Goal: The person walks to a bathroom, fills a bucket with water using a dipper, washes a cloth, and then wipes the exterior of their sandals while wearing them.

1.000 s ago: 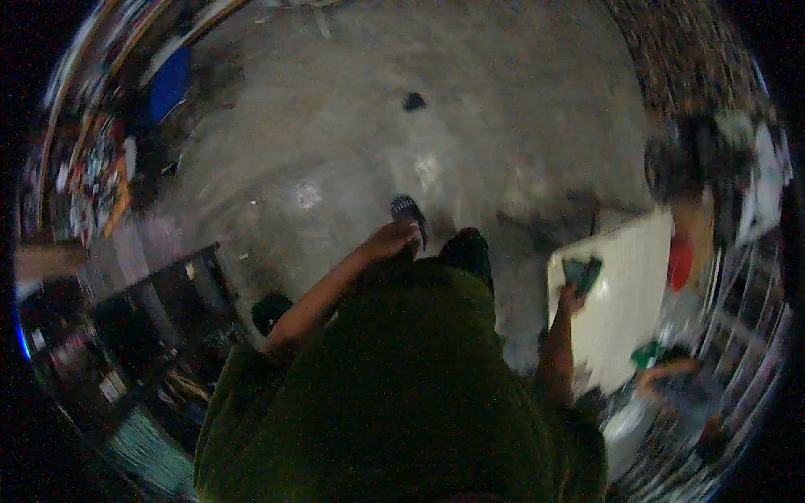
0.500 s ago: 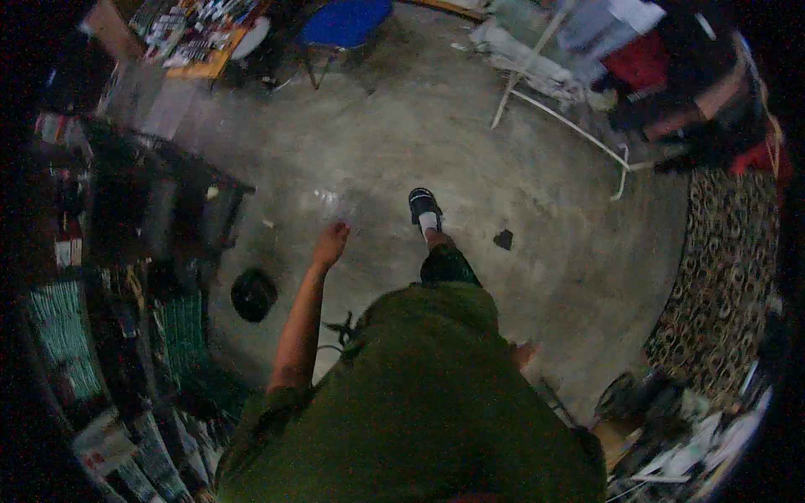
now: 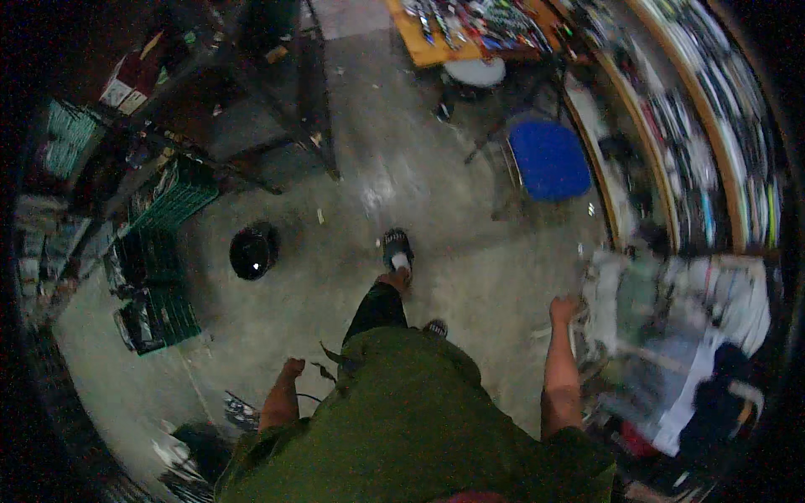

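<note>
My left hand [image 3: 293,367] hangs low beside my green shirt [image 3: 411,419], above the floor. It is small in view and its fingers are mostly hidden. My right hand [image 3: 566,310] is swung forward at the right, near the edge of a heap of cloth and sheeting [image 3: 646,293]. Blur smears its fingers, and no held thing shows in either hand. One foot in a dark slide sandal [image 3: 397,245] is stepped ahead on the concrete floor, and the other sandal [image 3: 435,328] shows just past the shirt hem.
A black round bin [image 3: 254,251] stands on the floor at left, near green crates [image 3: 172,310]. Ahead are a dark metal frame [image 3: 323,142], a cluttered wooden table [image 3: 411,42], a white round stool [image 3: 476,73] and a blue-seated chair [image 3: 549,159]. Packed shelves [image 3: 729,184] line the right.
My view has turned left: table and blue chair have shifted right, and shelves have come in. My left hand has swung back, my right forward. The other foot now leads.
</note>
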The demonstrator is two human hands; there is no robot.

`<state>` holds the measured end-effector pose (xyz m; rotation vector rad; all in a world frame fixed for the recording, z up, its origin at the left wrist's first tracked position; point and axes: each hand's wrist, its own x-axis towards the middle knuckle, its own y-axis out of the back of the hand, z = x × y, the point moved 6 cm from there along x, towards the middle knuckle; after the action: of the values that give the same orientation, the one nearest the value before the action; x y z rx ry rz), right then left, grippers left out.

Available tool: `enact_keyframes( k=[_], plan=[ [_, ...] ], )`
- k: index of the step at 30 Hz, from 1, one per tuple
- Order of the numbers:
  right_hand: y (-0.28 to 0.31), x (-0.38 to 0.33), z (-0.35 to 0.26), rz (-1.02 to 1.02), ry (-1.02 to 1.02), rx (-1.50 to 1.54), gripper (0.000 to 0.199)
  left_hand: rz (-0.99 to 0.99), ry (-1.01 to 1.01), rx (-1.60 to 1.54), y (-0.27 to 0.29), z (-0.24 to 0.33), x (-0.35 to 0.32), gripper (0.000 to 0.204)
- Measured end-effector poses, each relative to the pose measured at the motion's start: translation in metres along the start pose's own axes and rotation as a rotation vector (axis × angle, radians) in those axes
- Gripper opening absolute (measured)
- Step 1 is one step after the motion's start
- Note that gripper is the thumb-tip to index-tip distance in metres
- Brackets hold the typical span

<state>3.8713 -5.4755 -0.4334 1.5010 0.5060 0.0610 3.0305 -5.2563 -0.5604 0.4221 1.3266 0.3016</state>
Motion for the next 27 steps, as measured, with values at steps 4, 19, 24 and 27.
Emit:
enact_keyframes(
  k=[4,19,24,27],
  plan=[
    [0.052,0.082,-0.112,0.124,0.367,-0.148,0.044,-0.314,0.344,-0.450,0.023,0.095,0.051,0.043],
    [-0.032,0.286,-0.479,-0.601,0.522,-0.081,0.039,0.608,-0.325,-0.465,0.716,0.495,0.301,0.044],
    [-0.002,0.438,-0.656,-0.516,0.749,-0.143,0.038,0.204,-0.002,-0.662,0.699,0.447,0.339,0.044],
    [0.028,0.553,-0.753,-0.297,0.778,0.088,0.038,0.439,-0.065,-0.744,0.703,0.428,0.326,0.034]
  ],
)
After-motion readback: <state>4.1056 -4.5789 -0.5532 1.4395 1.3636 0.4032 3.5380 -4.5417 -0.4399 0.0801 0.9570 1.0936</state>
